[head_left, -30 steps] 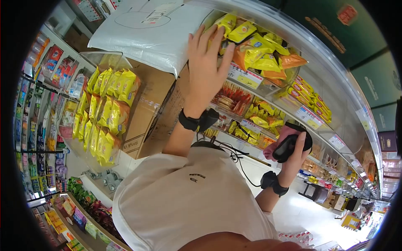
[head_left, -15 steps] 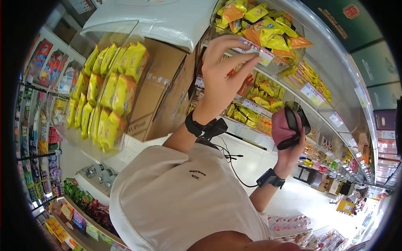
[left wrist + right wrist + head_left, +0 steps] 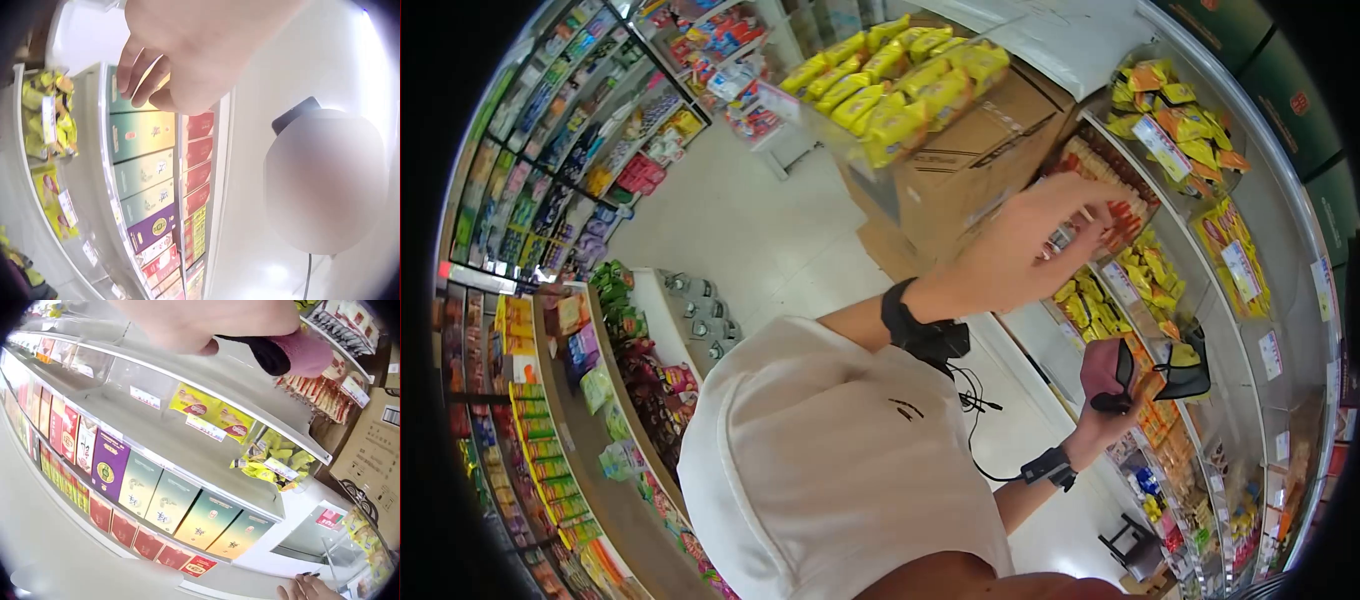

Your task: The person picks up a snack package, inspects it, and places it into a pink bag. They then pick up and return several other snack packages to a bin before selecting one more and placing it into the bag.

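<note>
My left hand [image 3: 1025, 245] is raised in front of the snack shelf, its fingers loosely bent and holding nothing visible. In the left wrist view the same hand [image 3: 187, 56] hangs apart from the shelf behind it. My right hand [image 3: 1105, 425] grips a pink and black item [image 3: 1106, 368], whose exact kind I cannot tell. A black part with yellow showing in it stands out beyond the fingers. In the right wrist view the right hand [image 3: 219, 322] holds that pink item [image 3: 307, 356], and my left fingers [image 3: 306, 589] show at the bottom.
Yellow packets [image 3: 895, 125] fill a clear bin above a cardboard box [image 3: 990, 130]. A bin of yellow and orange packets [image 3: 1190, 130] stands on the upper shelf. Curved shelves [image 3: 590, 400] are at lower left, a dark stool [image 3: 1135, 548] at lower right. Gift boxes [image 3: 147, 134] line another shelf.
The head view has turned, bringing more floor and left-hand shelving into sight. My left hand has come away from the upper packet bin and its fingers are more bent. The right hand keeps its hold.
</note>
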`<state>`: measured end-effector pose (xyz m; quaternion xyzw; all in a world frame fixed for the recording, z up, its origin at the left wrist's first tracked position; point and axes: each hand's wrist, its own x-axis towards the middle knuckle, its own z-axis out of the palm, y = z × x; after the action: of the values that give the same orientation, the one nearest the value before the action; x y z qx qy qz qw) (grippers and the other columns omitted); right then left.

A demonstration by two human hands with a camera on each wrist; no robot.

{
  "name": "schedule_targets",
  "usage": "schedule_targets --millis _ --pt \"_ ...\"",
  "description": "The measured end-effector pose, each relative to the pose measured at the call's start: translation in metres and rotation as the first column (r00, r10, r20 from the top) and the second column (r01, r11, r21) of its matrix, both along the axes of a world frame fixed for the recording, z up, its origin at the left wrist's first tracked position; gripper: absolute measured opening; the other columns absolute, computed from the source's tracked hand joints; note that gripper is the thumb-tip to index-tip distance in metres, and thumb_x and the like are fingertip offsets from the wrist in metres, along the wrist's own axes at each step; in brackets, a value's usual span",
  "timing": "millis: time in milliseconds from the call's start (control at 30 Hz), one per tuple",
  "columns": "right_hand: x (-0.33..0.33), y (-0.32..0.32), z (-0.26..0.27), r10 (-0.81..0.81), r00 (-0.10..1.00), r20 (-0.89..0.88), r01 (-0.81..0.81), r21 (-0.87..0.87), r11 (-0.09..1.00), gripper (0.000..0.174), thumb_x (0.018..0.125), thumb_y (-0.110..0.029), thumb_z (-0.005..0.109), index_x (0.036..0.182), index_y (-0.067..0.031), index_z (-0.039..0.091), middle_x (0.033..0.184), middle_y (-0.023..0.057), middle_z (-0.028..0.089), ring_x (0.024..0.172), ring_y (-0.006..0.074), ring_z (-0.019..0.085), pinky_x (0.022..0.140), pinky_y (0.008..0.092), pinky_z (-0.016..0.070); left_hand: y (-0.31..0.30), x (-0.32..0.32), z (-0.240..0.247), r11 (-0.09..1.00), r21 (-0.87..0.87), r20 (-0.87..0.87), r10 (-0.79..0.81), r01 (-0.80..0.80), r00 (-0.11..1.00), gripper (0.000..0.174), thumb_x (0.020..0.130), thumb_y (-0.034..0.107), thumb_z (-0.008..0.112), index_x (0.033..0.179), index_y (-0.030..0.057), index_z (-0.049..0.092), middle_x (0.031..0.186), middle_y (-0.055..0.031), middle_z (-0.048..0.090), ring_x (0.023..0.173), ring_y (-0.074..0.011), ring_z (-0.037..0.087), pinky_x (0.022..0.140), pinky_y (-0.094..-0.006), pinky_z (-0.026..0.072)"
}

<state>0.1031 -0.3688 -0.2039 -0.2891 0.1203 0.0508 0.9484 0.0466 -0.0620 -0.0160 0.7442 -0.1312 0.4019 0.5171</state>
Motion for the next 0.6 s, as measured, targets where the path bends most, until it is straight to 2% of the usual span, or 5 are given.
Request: schedule_targets --millis 67,200,333,500,600 --pt "0.002 0.008 -0.009 0.044 0.991 -0.129 -0.034 0.073 0.997 0.035 0.096 -0.021 0.059 0.125 -0.002 0.062 0.127 0.0095 0.064 0.122 0.0195 0.057 0.105 0.0361 0.0422 0.024 -0.024 0.01 0.996 0.05 -0.007 0.071 -0.071 0.997 0.035 0.09 -0.005 0.058 0.124 0.0001 0.061 0.105 -0.0088 0.067 0.091 -0.0165 0.065 0.08 -0.0309 0.0524" --pt "-0.006 0.03 0.003 0.053 0.989 -0.138 -0.071 -0.128 0.989 0.032 0.093 -0.015 0.063 0.121 -0.0008 0.064 0.127 0.0086 0.065 0.118 0.0192 0.059 0.103 0.0351 0.0438 0.077 -0.06 0.03 0.96 -0.1 0.011 0.265 -0.263 0.964 0.02 0.09 0.002 0.061 0.109 0.0017 0.066 0.092 -0.0086 0.07 0.085 -0.0169 0.067 0.076 -0.03 0.0521" --pt "-0.004 0.045 0.024 0.002 0.999 -0.055 -0.008 -0.121 0.993 0.034 0.093 -0.014 0.061 0.124 0.0018 0.061 0.127 0.0118 0.064 0.12 0.022 0.058 0.105 0.0379 0.0447 0.165 -0.07 0.038 0.829 0.244 -0.088 0.536 -0.504 0.839 0.016 0.087 0.011 0.067 0.099 0.0008 0.069 0.091 -0.0126 0.071 0.085 -0.0237 0.069 0.076 -0.0319 0.0525" --pt "0.003 0.103 0.047 -0.012 0.999 -0.036 0.009 -0.105 0.994 0.033 0.094 -0.01 0.055 0.125 0.0028 0.06 0.128 0.0147 0.063 0.121 0.026 0.059 0.106 0.0395 0.045 0.266 -0.064 0.021 0.47 0.737 -0.158 0.819 -0.486 0.552 0.024 0.079 0.021 0.073 0.091 0.0013 0.069 0.09 -0.0189 0.068 0.088 -0.0352 0.066 0.077 -0.0406 0.0531" --pt "0.005 0.138 0.048 0.023 0.998 -0.053 -0.03 -0.124 0.992 0.033 0.094 -0.009 0.057 0.125 0.0026 0.06 0.128 0.0141 0.063 0.121 0.0256 0.059 0.106 0.0395 0.0448 0.297 -0.059 0.007 0.561 0.72 -0.278 0.773 -0.41 0.57 0.028 0.074 0.024 0.075 0.09 0.0022 0.068 0.089 -0.0185 0.068 0.09 -0.0371 0.066 0.077 -0.0448 0.0527"
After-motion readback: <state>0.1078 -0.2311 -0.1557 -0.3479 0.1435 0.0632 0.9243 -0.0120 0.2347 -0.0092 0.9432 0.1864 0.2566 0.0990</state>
